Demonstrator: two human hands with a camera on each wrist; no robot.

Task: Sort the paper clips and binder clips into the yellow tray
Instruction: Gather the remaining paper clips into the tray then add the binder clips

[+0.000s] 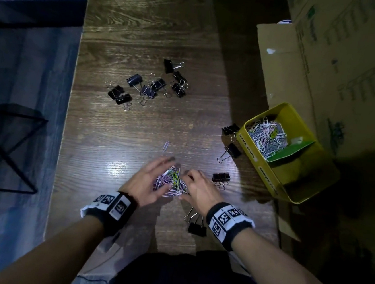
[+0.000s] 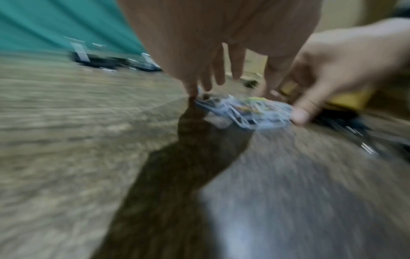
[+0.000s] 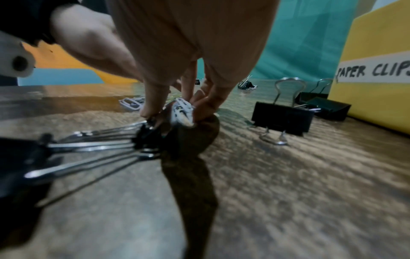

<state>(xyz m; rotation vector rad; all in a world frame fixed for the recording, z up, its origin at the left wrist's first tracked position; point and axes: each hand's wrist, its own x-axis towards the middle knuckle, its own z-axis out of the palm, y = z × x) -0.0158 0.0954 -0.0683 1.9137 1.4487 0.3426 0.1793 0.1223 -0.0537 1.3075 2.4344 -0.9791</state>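
A heap of pastel paper clips (image 1: pixel 171 181) lies on the wooden table (image 1: pixel 118 134) near its front edge. My left hand (image 1: pixel 164 174) cups the heap's left side with nearly straight fingers (image 2: pixel 207 77), the tips touching the table. My right hand (image 1: pixel 189 181) grips the heap's right side and pinches a bunch of clips (image 3: pixel 183 112) between thumb and curled fingers. The yellow tray (image 1: pixel 248 146) stands to the right; its far compartment, labelled "PAPER CLIPS" (image 3: pixel 375 71), holds many paper clips (image 1: pixel 267 136). Its near compartment looks dark. Several black binder clips (image 1: pixel 150 87) lie at mid-table.
One stray paper clip (image 1: pixel 165 146) lies just beyond the heap. Three binder clips (image 1: pixel 230 152) sit between the heap and the tray, two more (image 1: pixel 196 225) by my right wrist. A cardboard box (image 1: pixel 329 64) stands behind the tray. The table's left edge drops to blue floor.
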